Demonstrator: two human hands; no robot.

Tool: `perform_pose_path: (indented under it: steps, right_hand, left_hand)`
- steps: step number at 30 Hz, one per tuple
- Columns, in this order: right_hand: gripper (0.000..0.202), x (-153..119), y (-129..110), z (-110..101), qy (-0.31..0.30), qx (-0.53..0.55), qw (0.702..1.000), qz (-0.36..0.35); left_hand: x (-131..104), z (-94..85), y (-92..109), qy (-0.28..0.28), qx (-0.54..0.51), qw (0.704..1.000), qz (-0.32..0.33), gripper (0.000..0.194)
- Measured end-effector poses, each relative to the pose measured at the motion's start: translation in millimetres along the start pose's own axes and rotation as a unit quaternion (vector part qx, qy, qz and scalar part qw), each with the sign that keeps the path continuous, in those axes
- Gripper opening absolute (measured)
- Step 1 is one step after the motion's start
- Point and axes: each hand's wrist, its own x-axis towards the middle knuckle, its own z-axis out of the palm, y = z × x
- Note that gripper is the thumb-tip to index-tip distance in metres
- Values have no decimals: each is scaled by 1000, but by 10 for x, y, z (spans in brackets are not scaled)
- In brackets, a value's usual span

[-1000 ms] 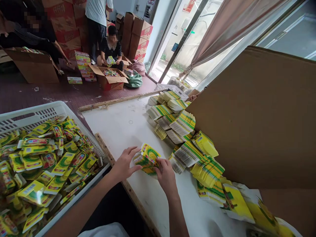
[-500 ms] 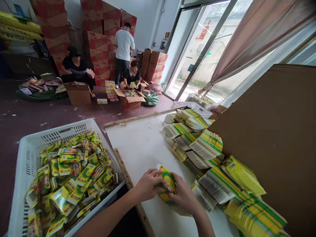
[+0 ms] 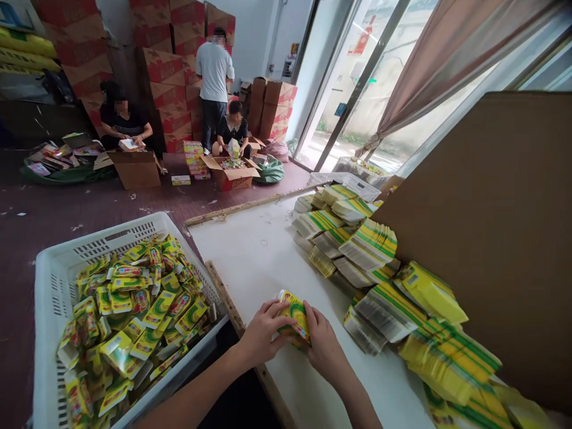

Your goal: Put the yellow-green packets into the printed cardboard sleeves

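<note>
Over the white tabletop (image 3: 241, 250), a small yellow-green carton (image 3: 295, 314) is held between both hands. My left hand (image 3: 264, 333) grips its left side, with fingers on the top and the thumb near the lower edge. My right hand (image 3: 322, 341) presses against its right side. Stacks of flat yellow, green and white cartons (image 3: 369, 250) lie on the right of the table. At the left, a white plastic basket (image 3: 44, 298) holds a heap of small yellow-green boxes (image 3: 152, 310).
A brown cardboard panel (image 3: 500, 226) rises at the right. Wooden strips (image 3: 223, 289) edge the table. Beyond it, two seated people work at open boxes (image 3: 134, 170), and a standing person (image 3: 214, 74) faces stacked red-brown cartons (image 3: 167, 95).
Both hands and the carton sit slightly further left and higher in view. The seated person at the far left has lowered a packet to the open box. The camera view has shifted a little.
</note>
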Motion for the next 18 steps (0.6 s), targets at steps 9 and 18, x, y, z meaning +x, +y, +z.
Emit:
perform_pose_path:
  steps: [9, 18]
  right_hand:
    - [67, -232, 22, -533, 41, 78, 990, 113]
    - [28, -374, -324, -404, 96, 73, 977, 174]
  left_hand:
    - [99, 10, -42, 17, 49, 998, 47, 28]
    - [93, 108, -57, 71, 77, 993, 62, 27]
